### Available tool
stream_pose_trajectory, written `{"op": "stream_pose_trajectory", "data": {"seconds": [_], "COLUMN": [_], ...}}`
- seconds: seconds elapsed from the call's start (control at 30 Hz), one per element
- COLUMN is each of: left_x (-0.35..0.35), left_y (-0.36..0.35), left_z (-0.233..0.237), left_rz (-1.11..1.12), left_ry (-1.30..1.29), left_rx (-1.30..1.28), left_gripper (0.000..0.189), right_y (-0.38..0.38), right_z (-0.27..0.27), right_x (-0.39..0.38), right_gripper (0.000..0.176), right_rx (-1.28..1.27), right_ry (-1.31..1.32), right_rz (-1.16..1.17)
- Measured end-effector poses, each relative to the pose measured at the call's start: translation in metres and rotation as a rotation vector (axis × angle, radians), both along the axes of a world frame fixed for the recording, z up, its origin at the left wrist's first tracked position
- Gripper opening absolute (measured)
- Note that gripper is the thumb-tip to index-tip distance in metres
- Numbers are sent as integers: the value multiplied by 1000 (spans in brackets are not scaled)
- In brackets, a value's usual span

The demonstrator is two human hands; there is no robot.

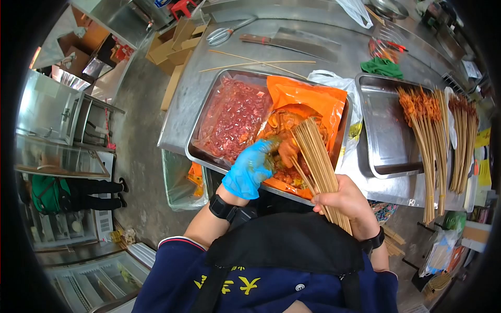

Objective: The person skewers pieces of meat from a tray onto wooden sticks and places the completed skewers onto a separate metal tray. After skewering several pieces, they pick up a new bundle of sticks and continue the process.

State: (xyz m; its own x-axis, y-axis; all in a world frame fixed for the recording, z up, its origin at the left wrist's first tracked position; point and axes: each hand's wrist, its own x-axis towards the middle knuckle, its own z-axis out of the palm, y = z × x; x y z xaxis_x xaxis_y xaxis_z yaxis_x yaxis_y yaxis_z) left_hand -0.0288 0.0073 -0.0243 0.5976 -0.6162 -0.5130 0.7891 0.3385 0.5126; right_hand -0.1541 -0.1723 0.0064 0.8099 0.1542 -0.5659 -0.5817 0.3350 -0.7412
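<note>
My left hand (249, 169), in a blue glove smeared with sauce, reaches into the orange bag (330, 99) of marinated meat (286, 125). Its fingertips are hidden among the meat, at the lower ends of the sticks. My bare right hand (347, 203) is wrapped round a thick bundle of wooden skewers (319, 159), which slants across the bag. Beside the orange bag lies a clear bag of diced red meat (237, 112). Both bags rest in a metal tray (192, 141).
A second metal tray (386, 130) at the right bears loaded skewers (421, 112). A cleaver (302, 44), a whisk (219, 35) and loose sticks (271, 62) lie behind the first tray. A bin (180, 182) stands below the table's edge; a person (68, 194) is at the far left.
</note>
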Motion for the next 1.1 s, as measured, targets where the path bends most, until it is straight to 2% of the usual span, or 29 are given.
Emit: {"op": "stream_pose_trajectory", "data": {"seconds": [0.07, 0.1, 0.17, 0.2, 0.27, 0.3, 0.37, 0.43, 0.5, 0.6, 0.83, 1.1], "left_x": [-6, -7, -9, -7, -6, -6, -6, -8, -13, -17, -15, -24], "left_y": [-2, -4, -7, -7, -6, -5, -4, -5, -8, -11, -14, -22], "left_z": [-10, -9, 1, 12, 2, -1, 1, 4, 11, 19, 13, 1], "left_rz": [-124, -122, -75, -65, -16, 28, 51, 75, 242, 137, 123, 248], "left_ry": [-81, -81, -141, -150, -145, -146, -200, -254, -308, -436, -438, -794], "left_rx": [-80, -78, 17, 92, 62, 37, 74, 107, -2, 79, 87, 179], "left_gripper": [36, 36, 35, 33, 31, 30, 29, 28, 25, 25, 23, 22], "right_y": [-1, -2, -3, -3, -3, -3, -4, -5, -6, -7, -7, -5], "right_z": [-2, -4, -8, -6, -1, 0, 0, -1, -5, -7, -2, 3], "right_x": [1, 0, -1, 0, -1, -1, -1, -1, -2, -3, -3, -2], "right_gripper": [23, 23, 39, 39, 41, 41, 24, 24, 23, 23, 23, 23], "right_rx": [-13, -11, -25, -26, -66, -66, -63, -61, -55, -31, -30, -59], "right_ry": [-21, -21, 16, 16, 44, 44, 15, 8, 3, -8, 3, -14], "right_rz": [-1, 1, 2, 5, -6, -6, -15, -11, -10, -15, -35, -75]}}
